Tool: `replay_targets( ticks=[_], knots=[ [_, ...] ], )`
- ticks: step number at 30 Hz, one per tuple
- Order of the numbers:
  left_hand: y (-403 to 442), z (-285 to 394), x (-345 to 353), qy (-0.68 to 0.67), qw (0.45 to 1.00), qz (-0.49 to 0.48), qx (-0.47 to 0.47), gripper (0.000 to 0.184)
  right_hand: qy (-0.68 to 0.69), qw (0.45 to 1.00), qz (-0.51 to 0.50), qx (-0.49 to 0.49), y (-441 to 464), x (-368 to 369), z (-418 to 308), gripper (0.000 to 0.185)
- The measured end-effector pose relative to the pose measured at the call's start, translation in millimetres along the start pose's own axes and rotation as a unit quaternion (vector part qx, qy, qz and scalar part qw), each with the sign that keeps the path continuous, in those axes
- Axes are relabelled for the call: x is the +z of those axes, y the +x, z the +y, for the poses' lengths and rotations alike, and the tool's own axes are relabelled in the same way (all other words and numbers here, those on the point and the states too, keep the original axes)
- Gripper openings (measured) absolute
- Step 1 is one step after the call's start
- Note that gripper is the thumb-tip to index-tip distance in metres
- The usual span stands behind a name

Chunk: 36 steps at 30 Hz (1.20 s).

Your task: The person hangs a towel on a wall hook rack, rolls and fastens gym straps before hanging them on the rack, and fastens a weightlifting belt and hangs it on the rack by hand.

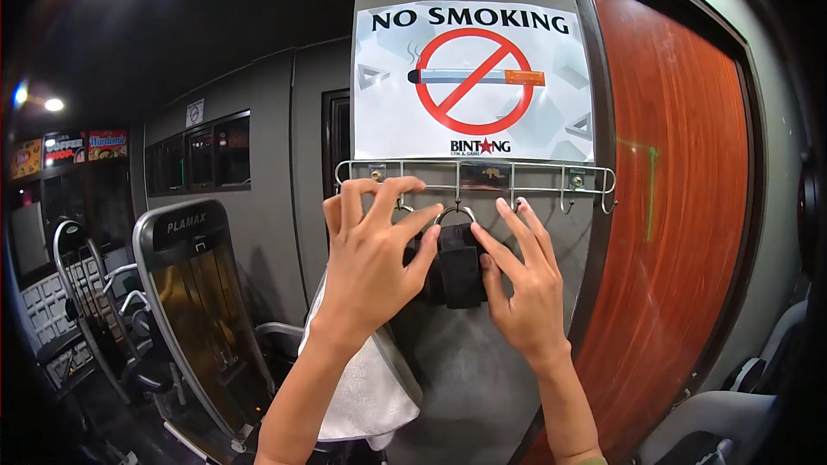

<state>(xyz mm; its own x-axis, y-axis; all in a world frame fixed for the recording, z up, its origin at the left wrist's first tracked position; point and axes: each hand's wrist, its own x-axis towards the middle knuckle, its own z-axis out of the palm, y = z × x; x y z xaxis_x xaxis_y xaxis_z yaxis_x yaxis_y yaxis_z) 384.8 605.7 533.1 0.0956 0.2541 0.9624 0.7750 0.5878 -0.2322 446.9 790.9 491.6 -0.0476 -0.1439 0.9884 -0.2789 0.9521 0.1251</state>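
A black fabric strap (462,271) with a metal ring (457,213) hangs from a hook of the wire hook rack (538,190), at the middle of the head view. To its left is my left hand (370,250), fingers spread, its index fingertip at the ring and its thumb beside the strap. On the other side, my right hand (523,280) has its fingers apart, with the index fingertip by the ring's lower right. Neither hand is closed round the strap. More dark material and part of another ring show behind my left fingers, mostly hidden.
A white towel (370,392) hangs below my left forearm. Above the rack is a no smoking sign (474,77). A reddish wooden door (672,181) stands at right, a PLAMAX gym machine (198,310) at left. Grey padded equipment (715,422) occupies the lower right.
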Motion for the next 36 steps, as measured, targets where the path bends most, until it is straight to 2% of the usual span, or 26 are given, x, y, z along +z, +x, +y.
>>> replay_targets(
  ticks=[2, 5, 6, 9, 11, 14, 16, 21, 23, 27, 32, 33, 35, 36],
  knots=[
    [-5, 9, -10, -0.026, 0.999, 0.037, -0.010, 0.011, -0.012, 1.000, -0.002, -0.006, -10, -8, -4, 0.030],
    [-22, 22, -27, -0.092, 0.995, 0.016, -0.045, 0.007, -0.005, 0.999, 0.044, 0.003, -31, -16, -11, 0.031],
    [-26, 29, -31, -0.111, 0.992, 0.040, -0.037, 0.005, 0.020, 0.998, 0.054, 0.010, -41, -19, -14, 0.031],
    [-47, 41, -47, -0.154, 0.987, 0.002, -0.046, 0.005, 0.079, 0.994, 0.071, 0.023, -72, -25, -29, 0.031],
    [-64, 48, -53, -0.207, 0.974, -0.009, -0.087, 0.006, 0.182, 0.981, -0.008, 0.074, -96, -28, -43, 0.031],
    [-95, 56, -74, -0.223, 0.962, -0.064, -0.145, 0.005, 0.302, 0.941, -0.069, 0.134, -130, -17, -70, 0.031],
    [-121, 56, -84, -0.276, 0.917, -0.107, -0.268, 0.009, 0.361, 0.910, -0.110, 0.169, -153, -6, -91, 0.030],
    [-195, 41, -116, -0.241, 0.876, -0.149, -0.390, 0.016, 0.475, 0.805, -0.223, 0.275, -209, 19, -152, 0.029],
    [-230, 34, -132, -0.272, 0.824, -0.130, -0.479, 0.012, 0.502, 0.772, -0.261, 0.290, -224, 29, -178, 0.029],
    [-302, 28, -173, -0.237, 0.777, -0.128, -0.569, 0.013, 0.545, 0.681, -0.367, 0.323, -259, 51, -225, 0.027],
    [-389, 38, -235, -0.194, 0.691, -0.151, -0.680, 0.013, 0.563, 0.603, -0.458, 0.331, -290, 78, -289, 0.026],
    [-406, 41, -246, -0.182, 0.678, -0.141, -0.698, 0.011, 0.569, 0.591, -0.470, 0.325, -297, 85, -302, 0.026],
    [-426, 46, -267, -0.143, 0.645, -0.149, -0.735, 0.010, 0.556, 0.639, -0.466, 0.255, -314, 99, -329, 0.026],
    [-438, 47, -276, -0.141, 0.621, -0.144, -0.758, 0.010, 0.563, 0.604, -0.484, 0.289, -318, 105, -343, 0.027]
  ],
)
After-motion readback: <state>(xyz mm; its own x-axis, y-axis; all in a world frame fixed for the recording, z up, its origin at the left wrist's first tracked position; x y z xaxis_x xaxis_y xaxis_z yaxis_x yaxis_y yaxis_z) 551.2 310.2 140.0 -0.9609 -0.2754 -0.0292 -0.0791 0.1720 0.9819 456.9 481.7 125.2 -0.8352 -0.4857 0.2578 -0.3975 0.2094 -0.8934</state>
